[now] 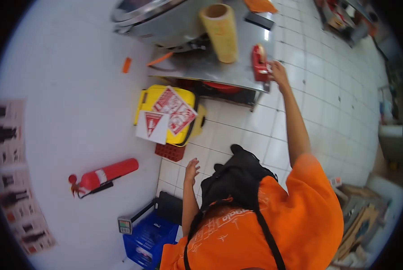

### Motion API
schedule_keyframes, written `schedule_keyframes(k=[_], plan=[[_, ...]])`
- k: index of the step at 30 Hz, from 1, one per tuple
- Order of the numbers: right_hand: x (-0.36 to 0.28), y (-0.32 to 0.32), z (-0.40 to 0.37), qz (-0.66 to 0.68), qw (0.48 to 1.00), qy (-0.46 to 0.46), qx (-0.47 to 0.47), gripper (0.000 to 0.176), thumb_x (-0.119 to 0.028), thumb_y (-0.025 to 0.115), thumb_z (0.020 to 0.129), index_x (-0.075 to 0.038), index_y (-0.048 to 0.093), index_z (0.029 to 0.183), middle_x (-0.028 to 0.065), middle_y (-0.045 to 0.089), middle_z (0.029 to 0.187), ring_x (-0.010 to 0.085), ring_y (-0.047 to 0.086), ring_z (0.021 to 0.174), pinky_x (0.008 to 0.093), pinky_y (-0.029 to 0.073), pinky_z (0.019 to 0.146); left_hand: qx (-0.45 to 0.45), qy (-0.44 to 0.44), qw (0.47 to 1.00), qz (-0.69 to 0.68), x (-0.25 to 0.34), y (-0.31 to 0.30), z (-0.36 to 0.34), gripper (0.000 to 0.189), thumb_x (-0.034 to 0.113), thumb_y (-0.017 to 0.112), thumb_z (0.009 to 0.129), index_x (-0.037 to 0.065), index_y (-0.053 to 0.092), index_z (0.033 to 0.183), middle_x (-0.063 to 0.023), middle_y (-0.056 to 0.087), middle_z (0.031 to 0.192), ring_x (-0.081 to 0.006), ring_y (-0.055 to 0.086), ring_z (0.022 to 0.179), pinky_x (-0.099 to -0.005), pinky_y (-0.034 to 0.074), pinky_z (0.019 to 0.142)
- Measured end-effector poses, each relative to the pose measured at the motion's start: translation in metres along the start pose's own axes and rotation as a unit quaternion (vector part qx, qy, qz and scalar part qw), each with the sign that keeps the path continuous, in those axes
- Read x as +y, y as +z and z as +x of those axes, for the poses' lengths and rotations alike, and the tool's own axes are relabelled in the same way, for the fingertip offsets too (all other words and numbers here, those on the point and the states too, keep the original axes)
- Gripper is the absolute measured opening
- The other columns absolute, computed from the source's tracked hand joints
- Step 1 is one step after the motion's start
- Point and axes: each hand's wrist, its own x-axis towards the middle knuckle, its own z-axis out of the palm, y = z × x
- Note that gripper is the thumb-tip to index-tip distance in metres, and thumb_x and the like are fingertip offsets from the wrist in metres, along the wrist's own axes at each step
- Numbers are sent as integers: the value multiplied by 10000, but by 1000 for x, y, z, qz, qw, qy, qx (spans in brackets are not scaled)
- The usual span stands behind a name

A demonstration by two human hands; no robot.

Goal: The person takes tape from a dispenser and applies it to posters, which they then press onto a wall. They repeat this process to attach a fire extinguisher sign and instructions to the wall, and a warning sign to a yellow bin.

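Observation:
My right hand [278, 73] reaches out to the edge of the metal table [237, 77], its fingers at the side of a red tape dispenser [259, 63]; whether they grip anything there is too small to tell. My left hand [192, 171] hangs in the air over the floor with its fingers apart and nothing in it. Beyond it, a yellow bin [194, 128] carries red-and-white signs [176, 110] and a white sheet with a red triangle [152, 126] on its lid. A yellow roll [220, 38] stands on the table.
On the wall at left are a red fire extinguisher [109, 175] and posters [23, 207]. A blue crate [149, 238] stands below a scale display [125, 225]. A large metal pot [165, 24] sits on the table. Cardboard [359, 229] lies at lower right.

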Motion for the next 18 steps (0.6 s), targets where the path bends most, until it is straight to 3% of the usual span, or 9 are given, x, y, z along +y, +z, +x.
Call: schedule_keyframes(k=[1,3,5,9,10,13,16,18], plan=[[-14,0,-11,-25,999,14,-17,372,-392,541,967,-52,611,1101,24,588,920,95,556,666,246,502,558,-17,-7,1000,8,19,21,-8,555,465,509,940,160,478,1403,-49,577,1327,-228,558,1125,-421,425,908],[-22,-2,-13,-49,998,25,-40,367,-402,561,951,-57,623,1061,21,579,874,93,553,651,250,504,565,-141,37,989,31,62,58,-27,552,497,487,964,151,485,1395,-40,563,1348,-225,536,1167,-420,383,976],[-27,-4,-12,-54,995,53,-62,447,-379,624,910,31,637,1087,84,634,840,136,592,635,285,536,551,-246,67,965,67,113,104,-38,570,519,418,1000,129,460,1413,-61,499,1425,-215,510,1224,-406,372,999],[-29,-3,-12,16,988,132,-82,420,-364,691,863,0,652,1068,54,607,818,134,578,649,287,533,560,-361,161,914,90,211,215,-32,632,571,392,990,100,476,1402,-73,483,1437,-239,439,1292,-446,324,1049],[-28,-4,-10,48,984,147,-90,307,-327,702,859,-52,635,979,6,556,772,107,521,615,274,518,593,-364,164,915,64,232,246,-25,683,609,384,973,92,464,1412,-85,456,1455,-252,390,1327,-466,289,1071],[-10,-11,-3,119,973,167,-105,199,-253,672,888,-70,639,958,21,607,827,111,498,641,273,451,589,-342,128,928,-75,288,323,-2,847,728,387,896,53,459,1401,-111,373,1504,-278,257,1408,-512,157,1126],[-25,-7,-40,119,983,130,-52,210,-269,689,862,-71,648,920,12,573,838,120,482,738,289,439,633,-349,65,923,-145,317,351,33,886,762,407,845,46,490,1360,-116,349,1512,-273,210,1428,-518,89,1139],[-30,-14,-86,88,985,144,-38,239,-294,696,853,-66,662,916,-2,542,823,120,477,756,301,454,641,-332,39,933,-132,319,353,38,778,702,474,833,76,548,1290,-88,483,1409,-216,300,1378,-482,123,1126]])
